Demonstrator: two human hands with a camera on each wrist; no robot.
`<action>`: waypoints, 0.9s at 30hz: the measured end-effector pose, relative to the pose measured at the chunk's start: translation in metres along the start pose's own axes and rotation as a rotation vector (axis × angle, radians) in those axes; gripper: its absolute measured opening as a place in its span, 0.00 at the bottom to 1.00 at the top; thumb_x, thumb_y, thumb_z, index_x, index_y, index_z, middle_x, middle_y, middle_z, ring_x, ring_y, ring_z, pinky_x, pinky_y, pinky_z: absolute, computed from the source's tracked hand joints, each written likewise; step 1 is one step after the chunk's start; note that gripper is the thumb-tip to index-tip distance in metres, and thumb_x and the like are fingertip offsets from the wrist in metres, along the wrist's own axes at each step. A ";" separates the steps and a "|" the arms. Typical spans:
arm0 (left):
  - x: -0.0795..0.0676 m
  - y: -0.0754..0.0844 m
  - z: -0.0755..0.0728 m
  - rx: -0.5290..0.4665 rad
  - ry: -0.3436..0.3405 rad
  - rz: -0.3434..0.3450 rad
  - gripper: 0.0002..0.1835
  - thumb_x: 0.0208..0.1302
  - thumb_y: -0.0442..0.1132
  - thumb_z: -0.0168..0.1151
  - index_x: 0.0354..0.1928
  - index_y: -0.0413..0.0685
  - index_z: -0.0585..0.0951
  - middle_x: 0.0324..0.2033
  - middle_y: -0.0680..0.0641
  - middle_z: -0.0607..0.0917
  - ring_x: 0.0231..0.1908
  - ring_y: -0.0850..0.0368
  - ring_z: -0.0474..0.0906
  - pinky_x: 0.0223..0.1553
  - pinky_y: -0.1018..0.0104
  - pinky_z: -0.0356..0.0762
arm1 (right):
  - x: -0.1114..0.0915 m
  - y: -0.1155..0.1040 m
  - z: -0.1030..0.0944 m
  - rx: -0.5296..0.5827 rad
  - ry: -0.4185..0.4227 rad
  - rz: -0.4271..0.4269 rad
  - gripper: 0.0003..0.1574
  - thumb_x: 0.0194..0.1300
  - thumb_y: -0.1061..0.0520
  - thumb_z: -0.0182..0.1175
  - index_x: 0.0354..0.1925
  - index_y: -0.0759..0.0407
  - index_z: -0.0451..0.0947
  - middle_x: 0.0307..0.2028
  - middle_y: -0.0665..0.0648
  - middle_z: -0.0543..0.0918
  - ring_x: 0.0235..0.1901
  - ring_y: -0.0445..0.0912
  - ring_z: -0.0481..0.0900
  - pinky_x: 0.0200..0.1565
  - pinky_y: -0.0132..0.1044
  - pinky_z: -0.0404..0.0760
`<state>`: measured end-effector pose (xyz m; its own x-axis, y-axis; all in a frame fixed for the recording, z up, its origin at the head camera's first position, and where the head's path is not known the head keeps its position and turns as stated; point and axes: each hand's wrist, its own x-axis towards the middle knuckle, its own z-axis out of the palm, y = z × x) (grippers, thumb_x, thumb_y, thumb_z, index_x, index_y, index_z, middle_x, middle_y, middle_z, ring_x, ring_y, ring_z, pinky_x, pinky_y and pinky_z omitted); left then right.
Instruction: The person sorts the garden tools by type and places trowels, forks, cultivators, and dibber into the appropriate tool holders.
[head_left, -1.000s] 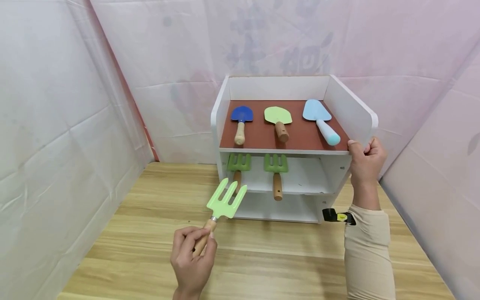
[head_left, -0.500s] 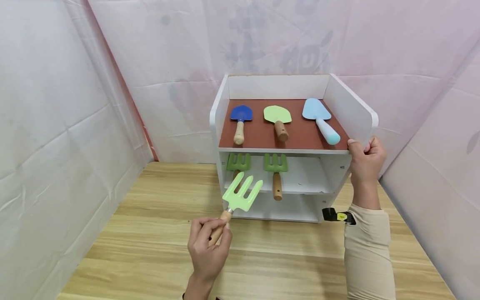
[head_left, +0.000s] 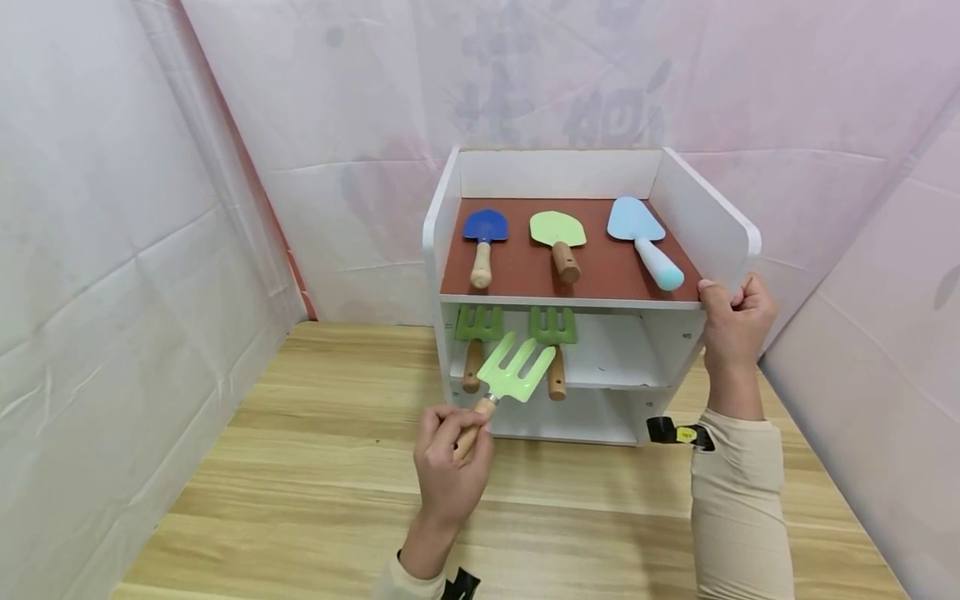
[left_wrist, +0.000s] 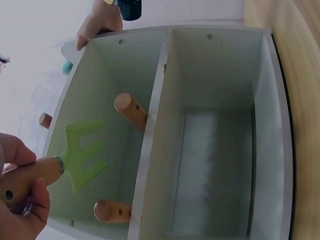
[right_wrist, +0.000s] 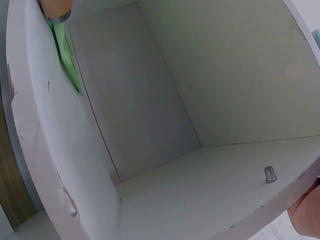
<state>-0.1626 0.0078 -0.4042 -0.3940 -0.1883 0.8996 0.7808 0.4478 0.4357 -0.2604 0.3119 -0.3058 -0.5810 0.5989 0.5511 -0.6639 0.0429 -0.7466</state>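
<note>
My left hand pinches the wooden handle of a light green hand fork, its three tines pointing up and forward. The fork is in front of the middle level of a white shelf unit; in the left wrist view its green head overlaps that compartment. Two darker green hand forks, one on the left and one on the right, lie on the middle shelf, handles jutting over its front edge. My right hand grips the unit's right front edge, thumb at the top board's corner.
On the brown top board lie a blue trowel, a light green trowel and a light blue trowel. The unit stands on a wood-grain table. Pale sheeting hangs behind and at both sides.
My left hand has carried the light green hand fork rightward and closer to the shelf unit, from left of it to between the two stored forks. The right hand keeps its grip.
</note>
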 end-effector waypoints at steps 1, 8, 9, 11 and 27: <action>0.001 0.000 0.002 -0.006 -0.008 0.000 0.11 0.39 0.22 0.63 0.27 0.41 0.82 0.29 0.42 0.74 0.27 0.52 0.73 0.25 0.70 0.75 | 0.000 0.000 0.000 0.001 0.000 0.000 0.19 0.50 0.73 0.55 0.15 0.63 0.57 0.15 0.51 0.60 0.17 0.40 0.60 0.19 0.27 0.57; 0.003 0.004 0.014 -0.041 -0.090 -0.033 0.10 0.45 0.22 0.62 0.29 0.41 0.83 0.33 0.42 0.73 0.30 0.52 0.73 0.27 0.71 0.75 | -0.002 0.002 0.001 0.017 -0.001 0.001 0.19 0.50 0.73 0.54 0.14 0.61 0.57 0.15 0.52 0.60 0.16 0.40 0.60 0.18 0.27 0.57; 0.002 0.005 0.015 -0.045 -0.101 -0.038 0.10 0.45 0.22 0.61 0.29 0.41 0.83 0.34 0.42 0.72 0.30 0.52 0.73 0.27 0.72 0.74 | -0.002 0.002 0.002 0.018 0.000 0.000 0.19 0.50 0.73 0.54 0.14 0.61 0.57 0.15 0.52 0.60 0.16 0.40 0.60 0.18 0.27 0.57; 0.002 0.006 0.019 -0.053 -0.117 -0.043 0.10 0.46 0.21 0.61 0.30 0.40 0.83 0.35 0.42 0.72 0.31 0.52 0.72 0.27 0.73 0.73 | -0.002 0.002 0.002 0.022 0.005 -0.004 0.19 0.50 0.73 0.54 0.14 0.62 0.57 0.15 0.52 0.60 0.17 0.40 0.60 0.19 0.27 0.57; -0.001 0.017 0.060 -0.068 -0.088 -0.137 0.09 0.45 0.23 0.62 0.29 0.42 0.81 0.31 0.46 0.71 0.29 0.56 0.72 0.27 0.75 0.74 | 0.001 0.004 0.002 0.081 0.015 -0.013 0.20 0.49 0.73 0.54 0.14 0.62 0.56 0.14 0.54 0.59 0.15 0.40 0.59 0.17 0.26 0.55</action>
<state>-0.1779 0.0683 -0.3993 -0.5377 -0.1648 0.8269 0.7466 0.3626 0.5577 -0.2649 0.3109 -0.3071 -0.5651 0.6111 0.5543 -0.7076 -0.0136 -0.7065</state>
